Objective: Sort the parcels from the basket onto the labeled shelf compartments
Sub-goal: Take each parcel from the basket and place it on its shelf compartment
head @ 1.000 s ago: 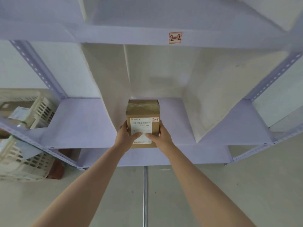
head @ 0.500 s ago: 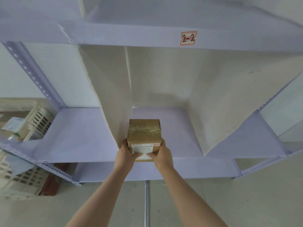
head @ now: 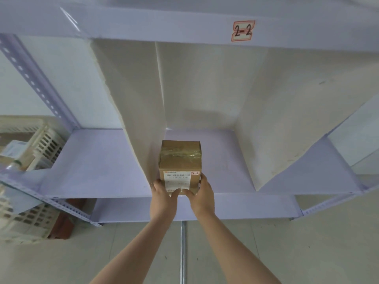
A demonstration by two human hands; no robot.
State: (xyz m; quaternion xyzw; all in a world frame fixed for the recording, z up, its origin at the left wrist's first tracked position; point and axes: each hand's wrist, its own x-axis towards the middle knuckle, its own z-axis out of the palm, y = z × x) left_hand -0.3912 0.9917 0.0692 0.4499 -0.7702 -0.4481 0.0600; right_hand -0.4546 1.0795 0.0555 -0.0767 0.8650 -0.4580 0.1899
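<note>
A brown cardboard parcel [head: 180, 158] with a white shipping label and a small tag reading 2-2 rests on the pale purple shelf board [head: 221, 160], close to the left white divider [head: 133, 111]. My left hand [head: 162, 198] and my right hand [head: 202, 196] grip its near end, thumbs on the label. A tag reading 2-2 [head: 243, 30] is stuck on the beam above this compartment. The cream plastic basket [head: 44, 143] with more parcels stands at the far left, partly hidden by the shelf frame.
A white divider [head: 272, 128] closes the compartment on the right. A perforated upright [head: 34, 83] stands at the left. Another cream crate [head: 22, 220] sits low on the left, with a reddish-brown object beside it. The floor is grey concrete.
The parcel has gone from tilted at the shelf's front edge to lying flat in the 2-2 compartment, pushed a little deeper. My head has moved closer to the shelf.
</note>
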